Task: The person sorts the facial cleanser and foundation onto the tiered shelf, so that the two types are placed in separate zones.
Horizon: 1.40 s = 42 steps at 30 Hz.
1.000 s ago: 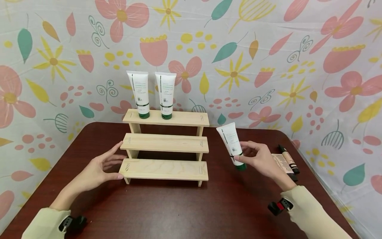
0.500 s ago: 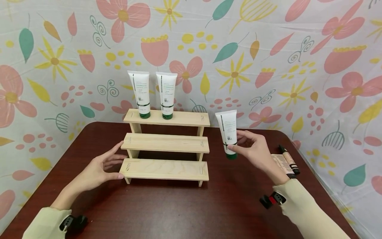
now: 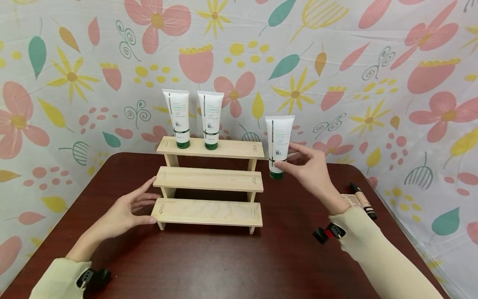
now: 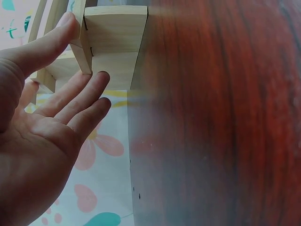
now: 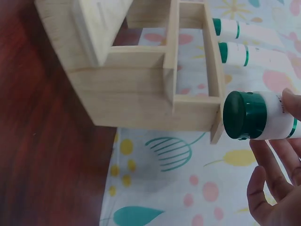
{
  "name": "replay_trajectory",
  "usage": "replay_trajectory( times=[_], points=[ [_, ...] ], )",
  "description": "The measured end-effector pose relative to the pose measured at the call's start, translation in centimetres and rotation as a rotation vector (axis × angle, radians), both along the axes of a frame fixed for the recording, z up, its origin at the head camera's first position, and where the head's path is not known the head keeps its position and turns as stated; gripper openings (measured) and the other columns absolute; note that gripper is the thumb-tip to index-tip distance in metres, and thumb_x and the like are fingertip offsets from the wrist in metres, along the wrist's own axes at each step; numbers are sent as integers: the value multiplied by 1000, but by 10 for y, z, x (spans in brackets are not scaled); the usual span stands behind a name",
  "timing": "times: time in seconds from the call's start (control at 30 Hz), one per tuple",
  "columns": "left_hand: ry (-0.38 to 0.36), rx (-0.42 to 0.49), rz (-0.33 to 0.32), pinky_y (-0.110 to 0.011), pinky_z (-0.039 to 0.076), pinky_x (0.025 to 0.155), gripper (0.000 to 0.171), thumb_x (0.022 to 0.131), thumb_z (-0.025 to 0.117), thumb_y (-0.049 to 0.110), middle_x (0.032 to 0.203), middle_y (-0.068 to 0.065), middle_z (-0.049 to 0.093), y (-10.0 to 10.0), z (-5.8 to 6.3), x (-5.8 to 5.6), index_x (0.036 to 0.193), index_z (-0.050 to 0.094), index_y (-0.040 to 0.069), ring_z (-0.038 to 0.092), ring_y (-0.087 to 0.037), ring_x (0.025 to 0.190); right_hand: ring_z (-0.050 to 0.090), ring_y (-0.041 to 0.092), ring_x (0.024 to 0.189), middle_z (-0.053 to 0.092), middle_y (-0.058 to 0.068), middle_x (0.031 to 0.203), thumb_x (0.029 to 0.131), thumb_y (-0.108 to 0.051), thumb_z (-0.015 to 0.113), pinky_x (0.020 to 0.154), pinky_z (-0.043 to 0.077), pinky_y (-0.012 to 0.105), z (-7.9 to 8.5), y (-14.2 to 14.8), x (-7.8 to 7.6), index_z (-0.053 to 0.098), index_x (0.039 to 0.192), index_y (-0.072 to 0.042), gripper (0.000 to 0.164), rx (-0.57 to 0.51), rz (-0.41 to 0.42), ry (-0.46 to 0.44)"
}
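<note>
A three-step wooden display stand [image 3: 209,211] is set on the dark table. On its top step two white tubes with green caps, the left tube [image 3: 178,116] and the right tube [image 3: 211,118], stand cap down. My left hand [image 3: 121,214] touches the stand's left end, fingers fairly straight; the left wrist view shows its thumb [image 4: 59,35] at a step's edge. Just right of the top step, my right hand [image 3: 310,170] pinches a third white tube [image 3: 279,139] near its green cap [image 5: 244,115]. That tube is nearly upright, cap down, held above the table.
Near the table's right edge lies a black-and-beige marker-like stick [image 3: 364,201], beside a flat beige item [image 3: 351,200] partly hidden by the right sleeve. A floral cloth [image 3: 317,62] hangs behind the table [image 3: 194,265].
My right hand has raised the tube and carried it left towards the top step, turning it from tilted to nearly upright. My left hand keeps its place at the stand.
</note>
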<state>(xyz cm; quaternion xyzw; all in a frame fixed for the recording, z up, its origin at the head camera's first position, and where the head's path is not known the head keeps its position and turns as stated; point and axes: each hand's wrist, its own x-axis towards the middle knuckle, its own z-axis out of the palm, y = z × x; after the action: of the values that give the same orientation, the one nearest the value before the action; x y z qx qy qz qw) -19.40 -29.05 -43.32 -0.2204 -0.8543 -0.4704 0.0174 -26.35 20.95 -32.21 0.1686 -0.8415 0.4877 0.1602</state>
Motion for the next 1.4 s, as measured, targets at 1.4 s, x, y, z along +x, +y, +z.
replay_trajectory(
  times=[1.4],
  points=[
    [-16,-17,5,-18,47,100,113,83,92,11,137,-18,66,-2,-2,-3,170,23,26,67,-37,120,76,33,91,75,13,107,82,-8,92,76,58,29,10,-98,-65,75,130,-4,52,-229,78,106]
  ],
)
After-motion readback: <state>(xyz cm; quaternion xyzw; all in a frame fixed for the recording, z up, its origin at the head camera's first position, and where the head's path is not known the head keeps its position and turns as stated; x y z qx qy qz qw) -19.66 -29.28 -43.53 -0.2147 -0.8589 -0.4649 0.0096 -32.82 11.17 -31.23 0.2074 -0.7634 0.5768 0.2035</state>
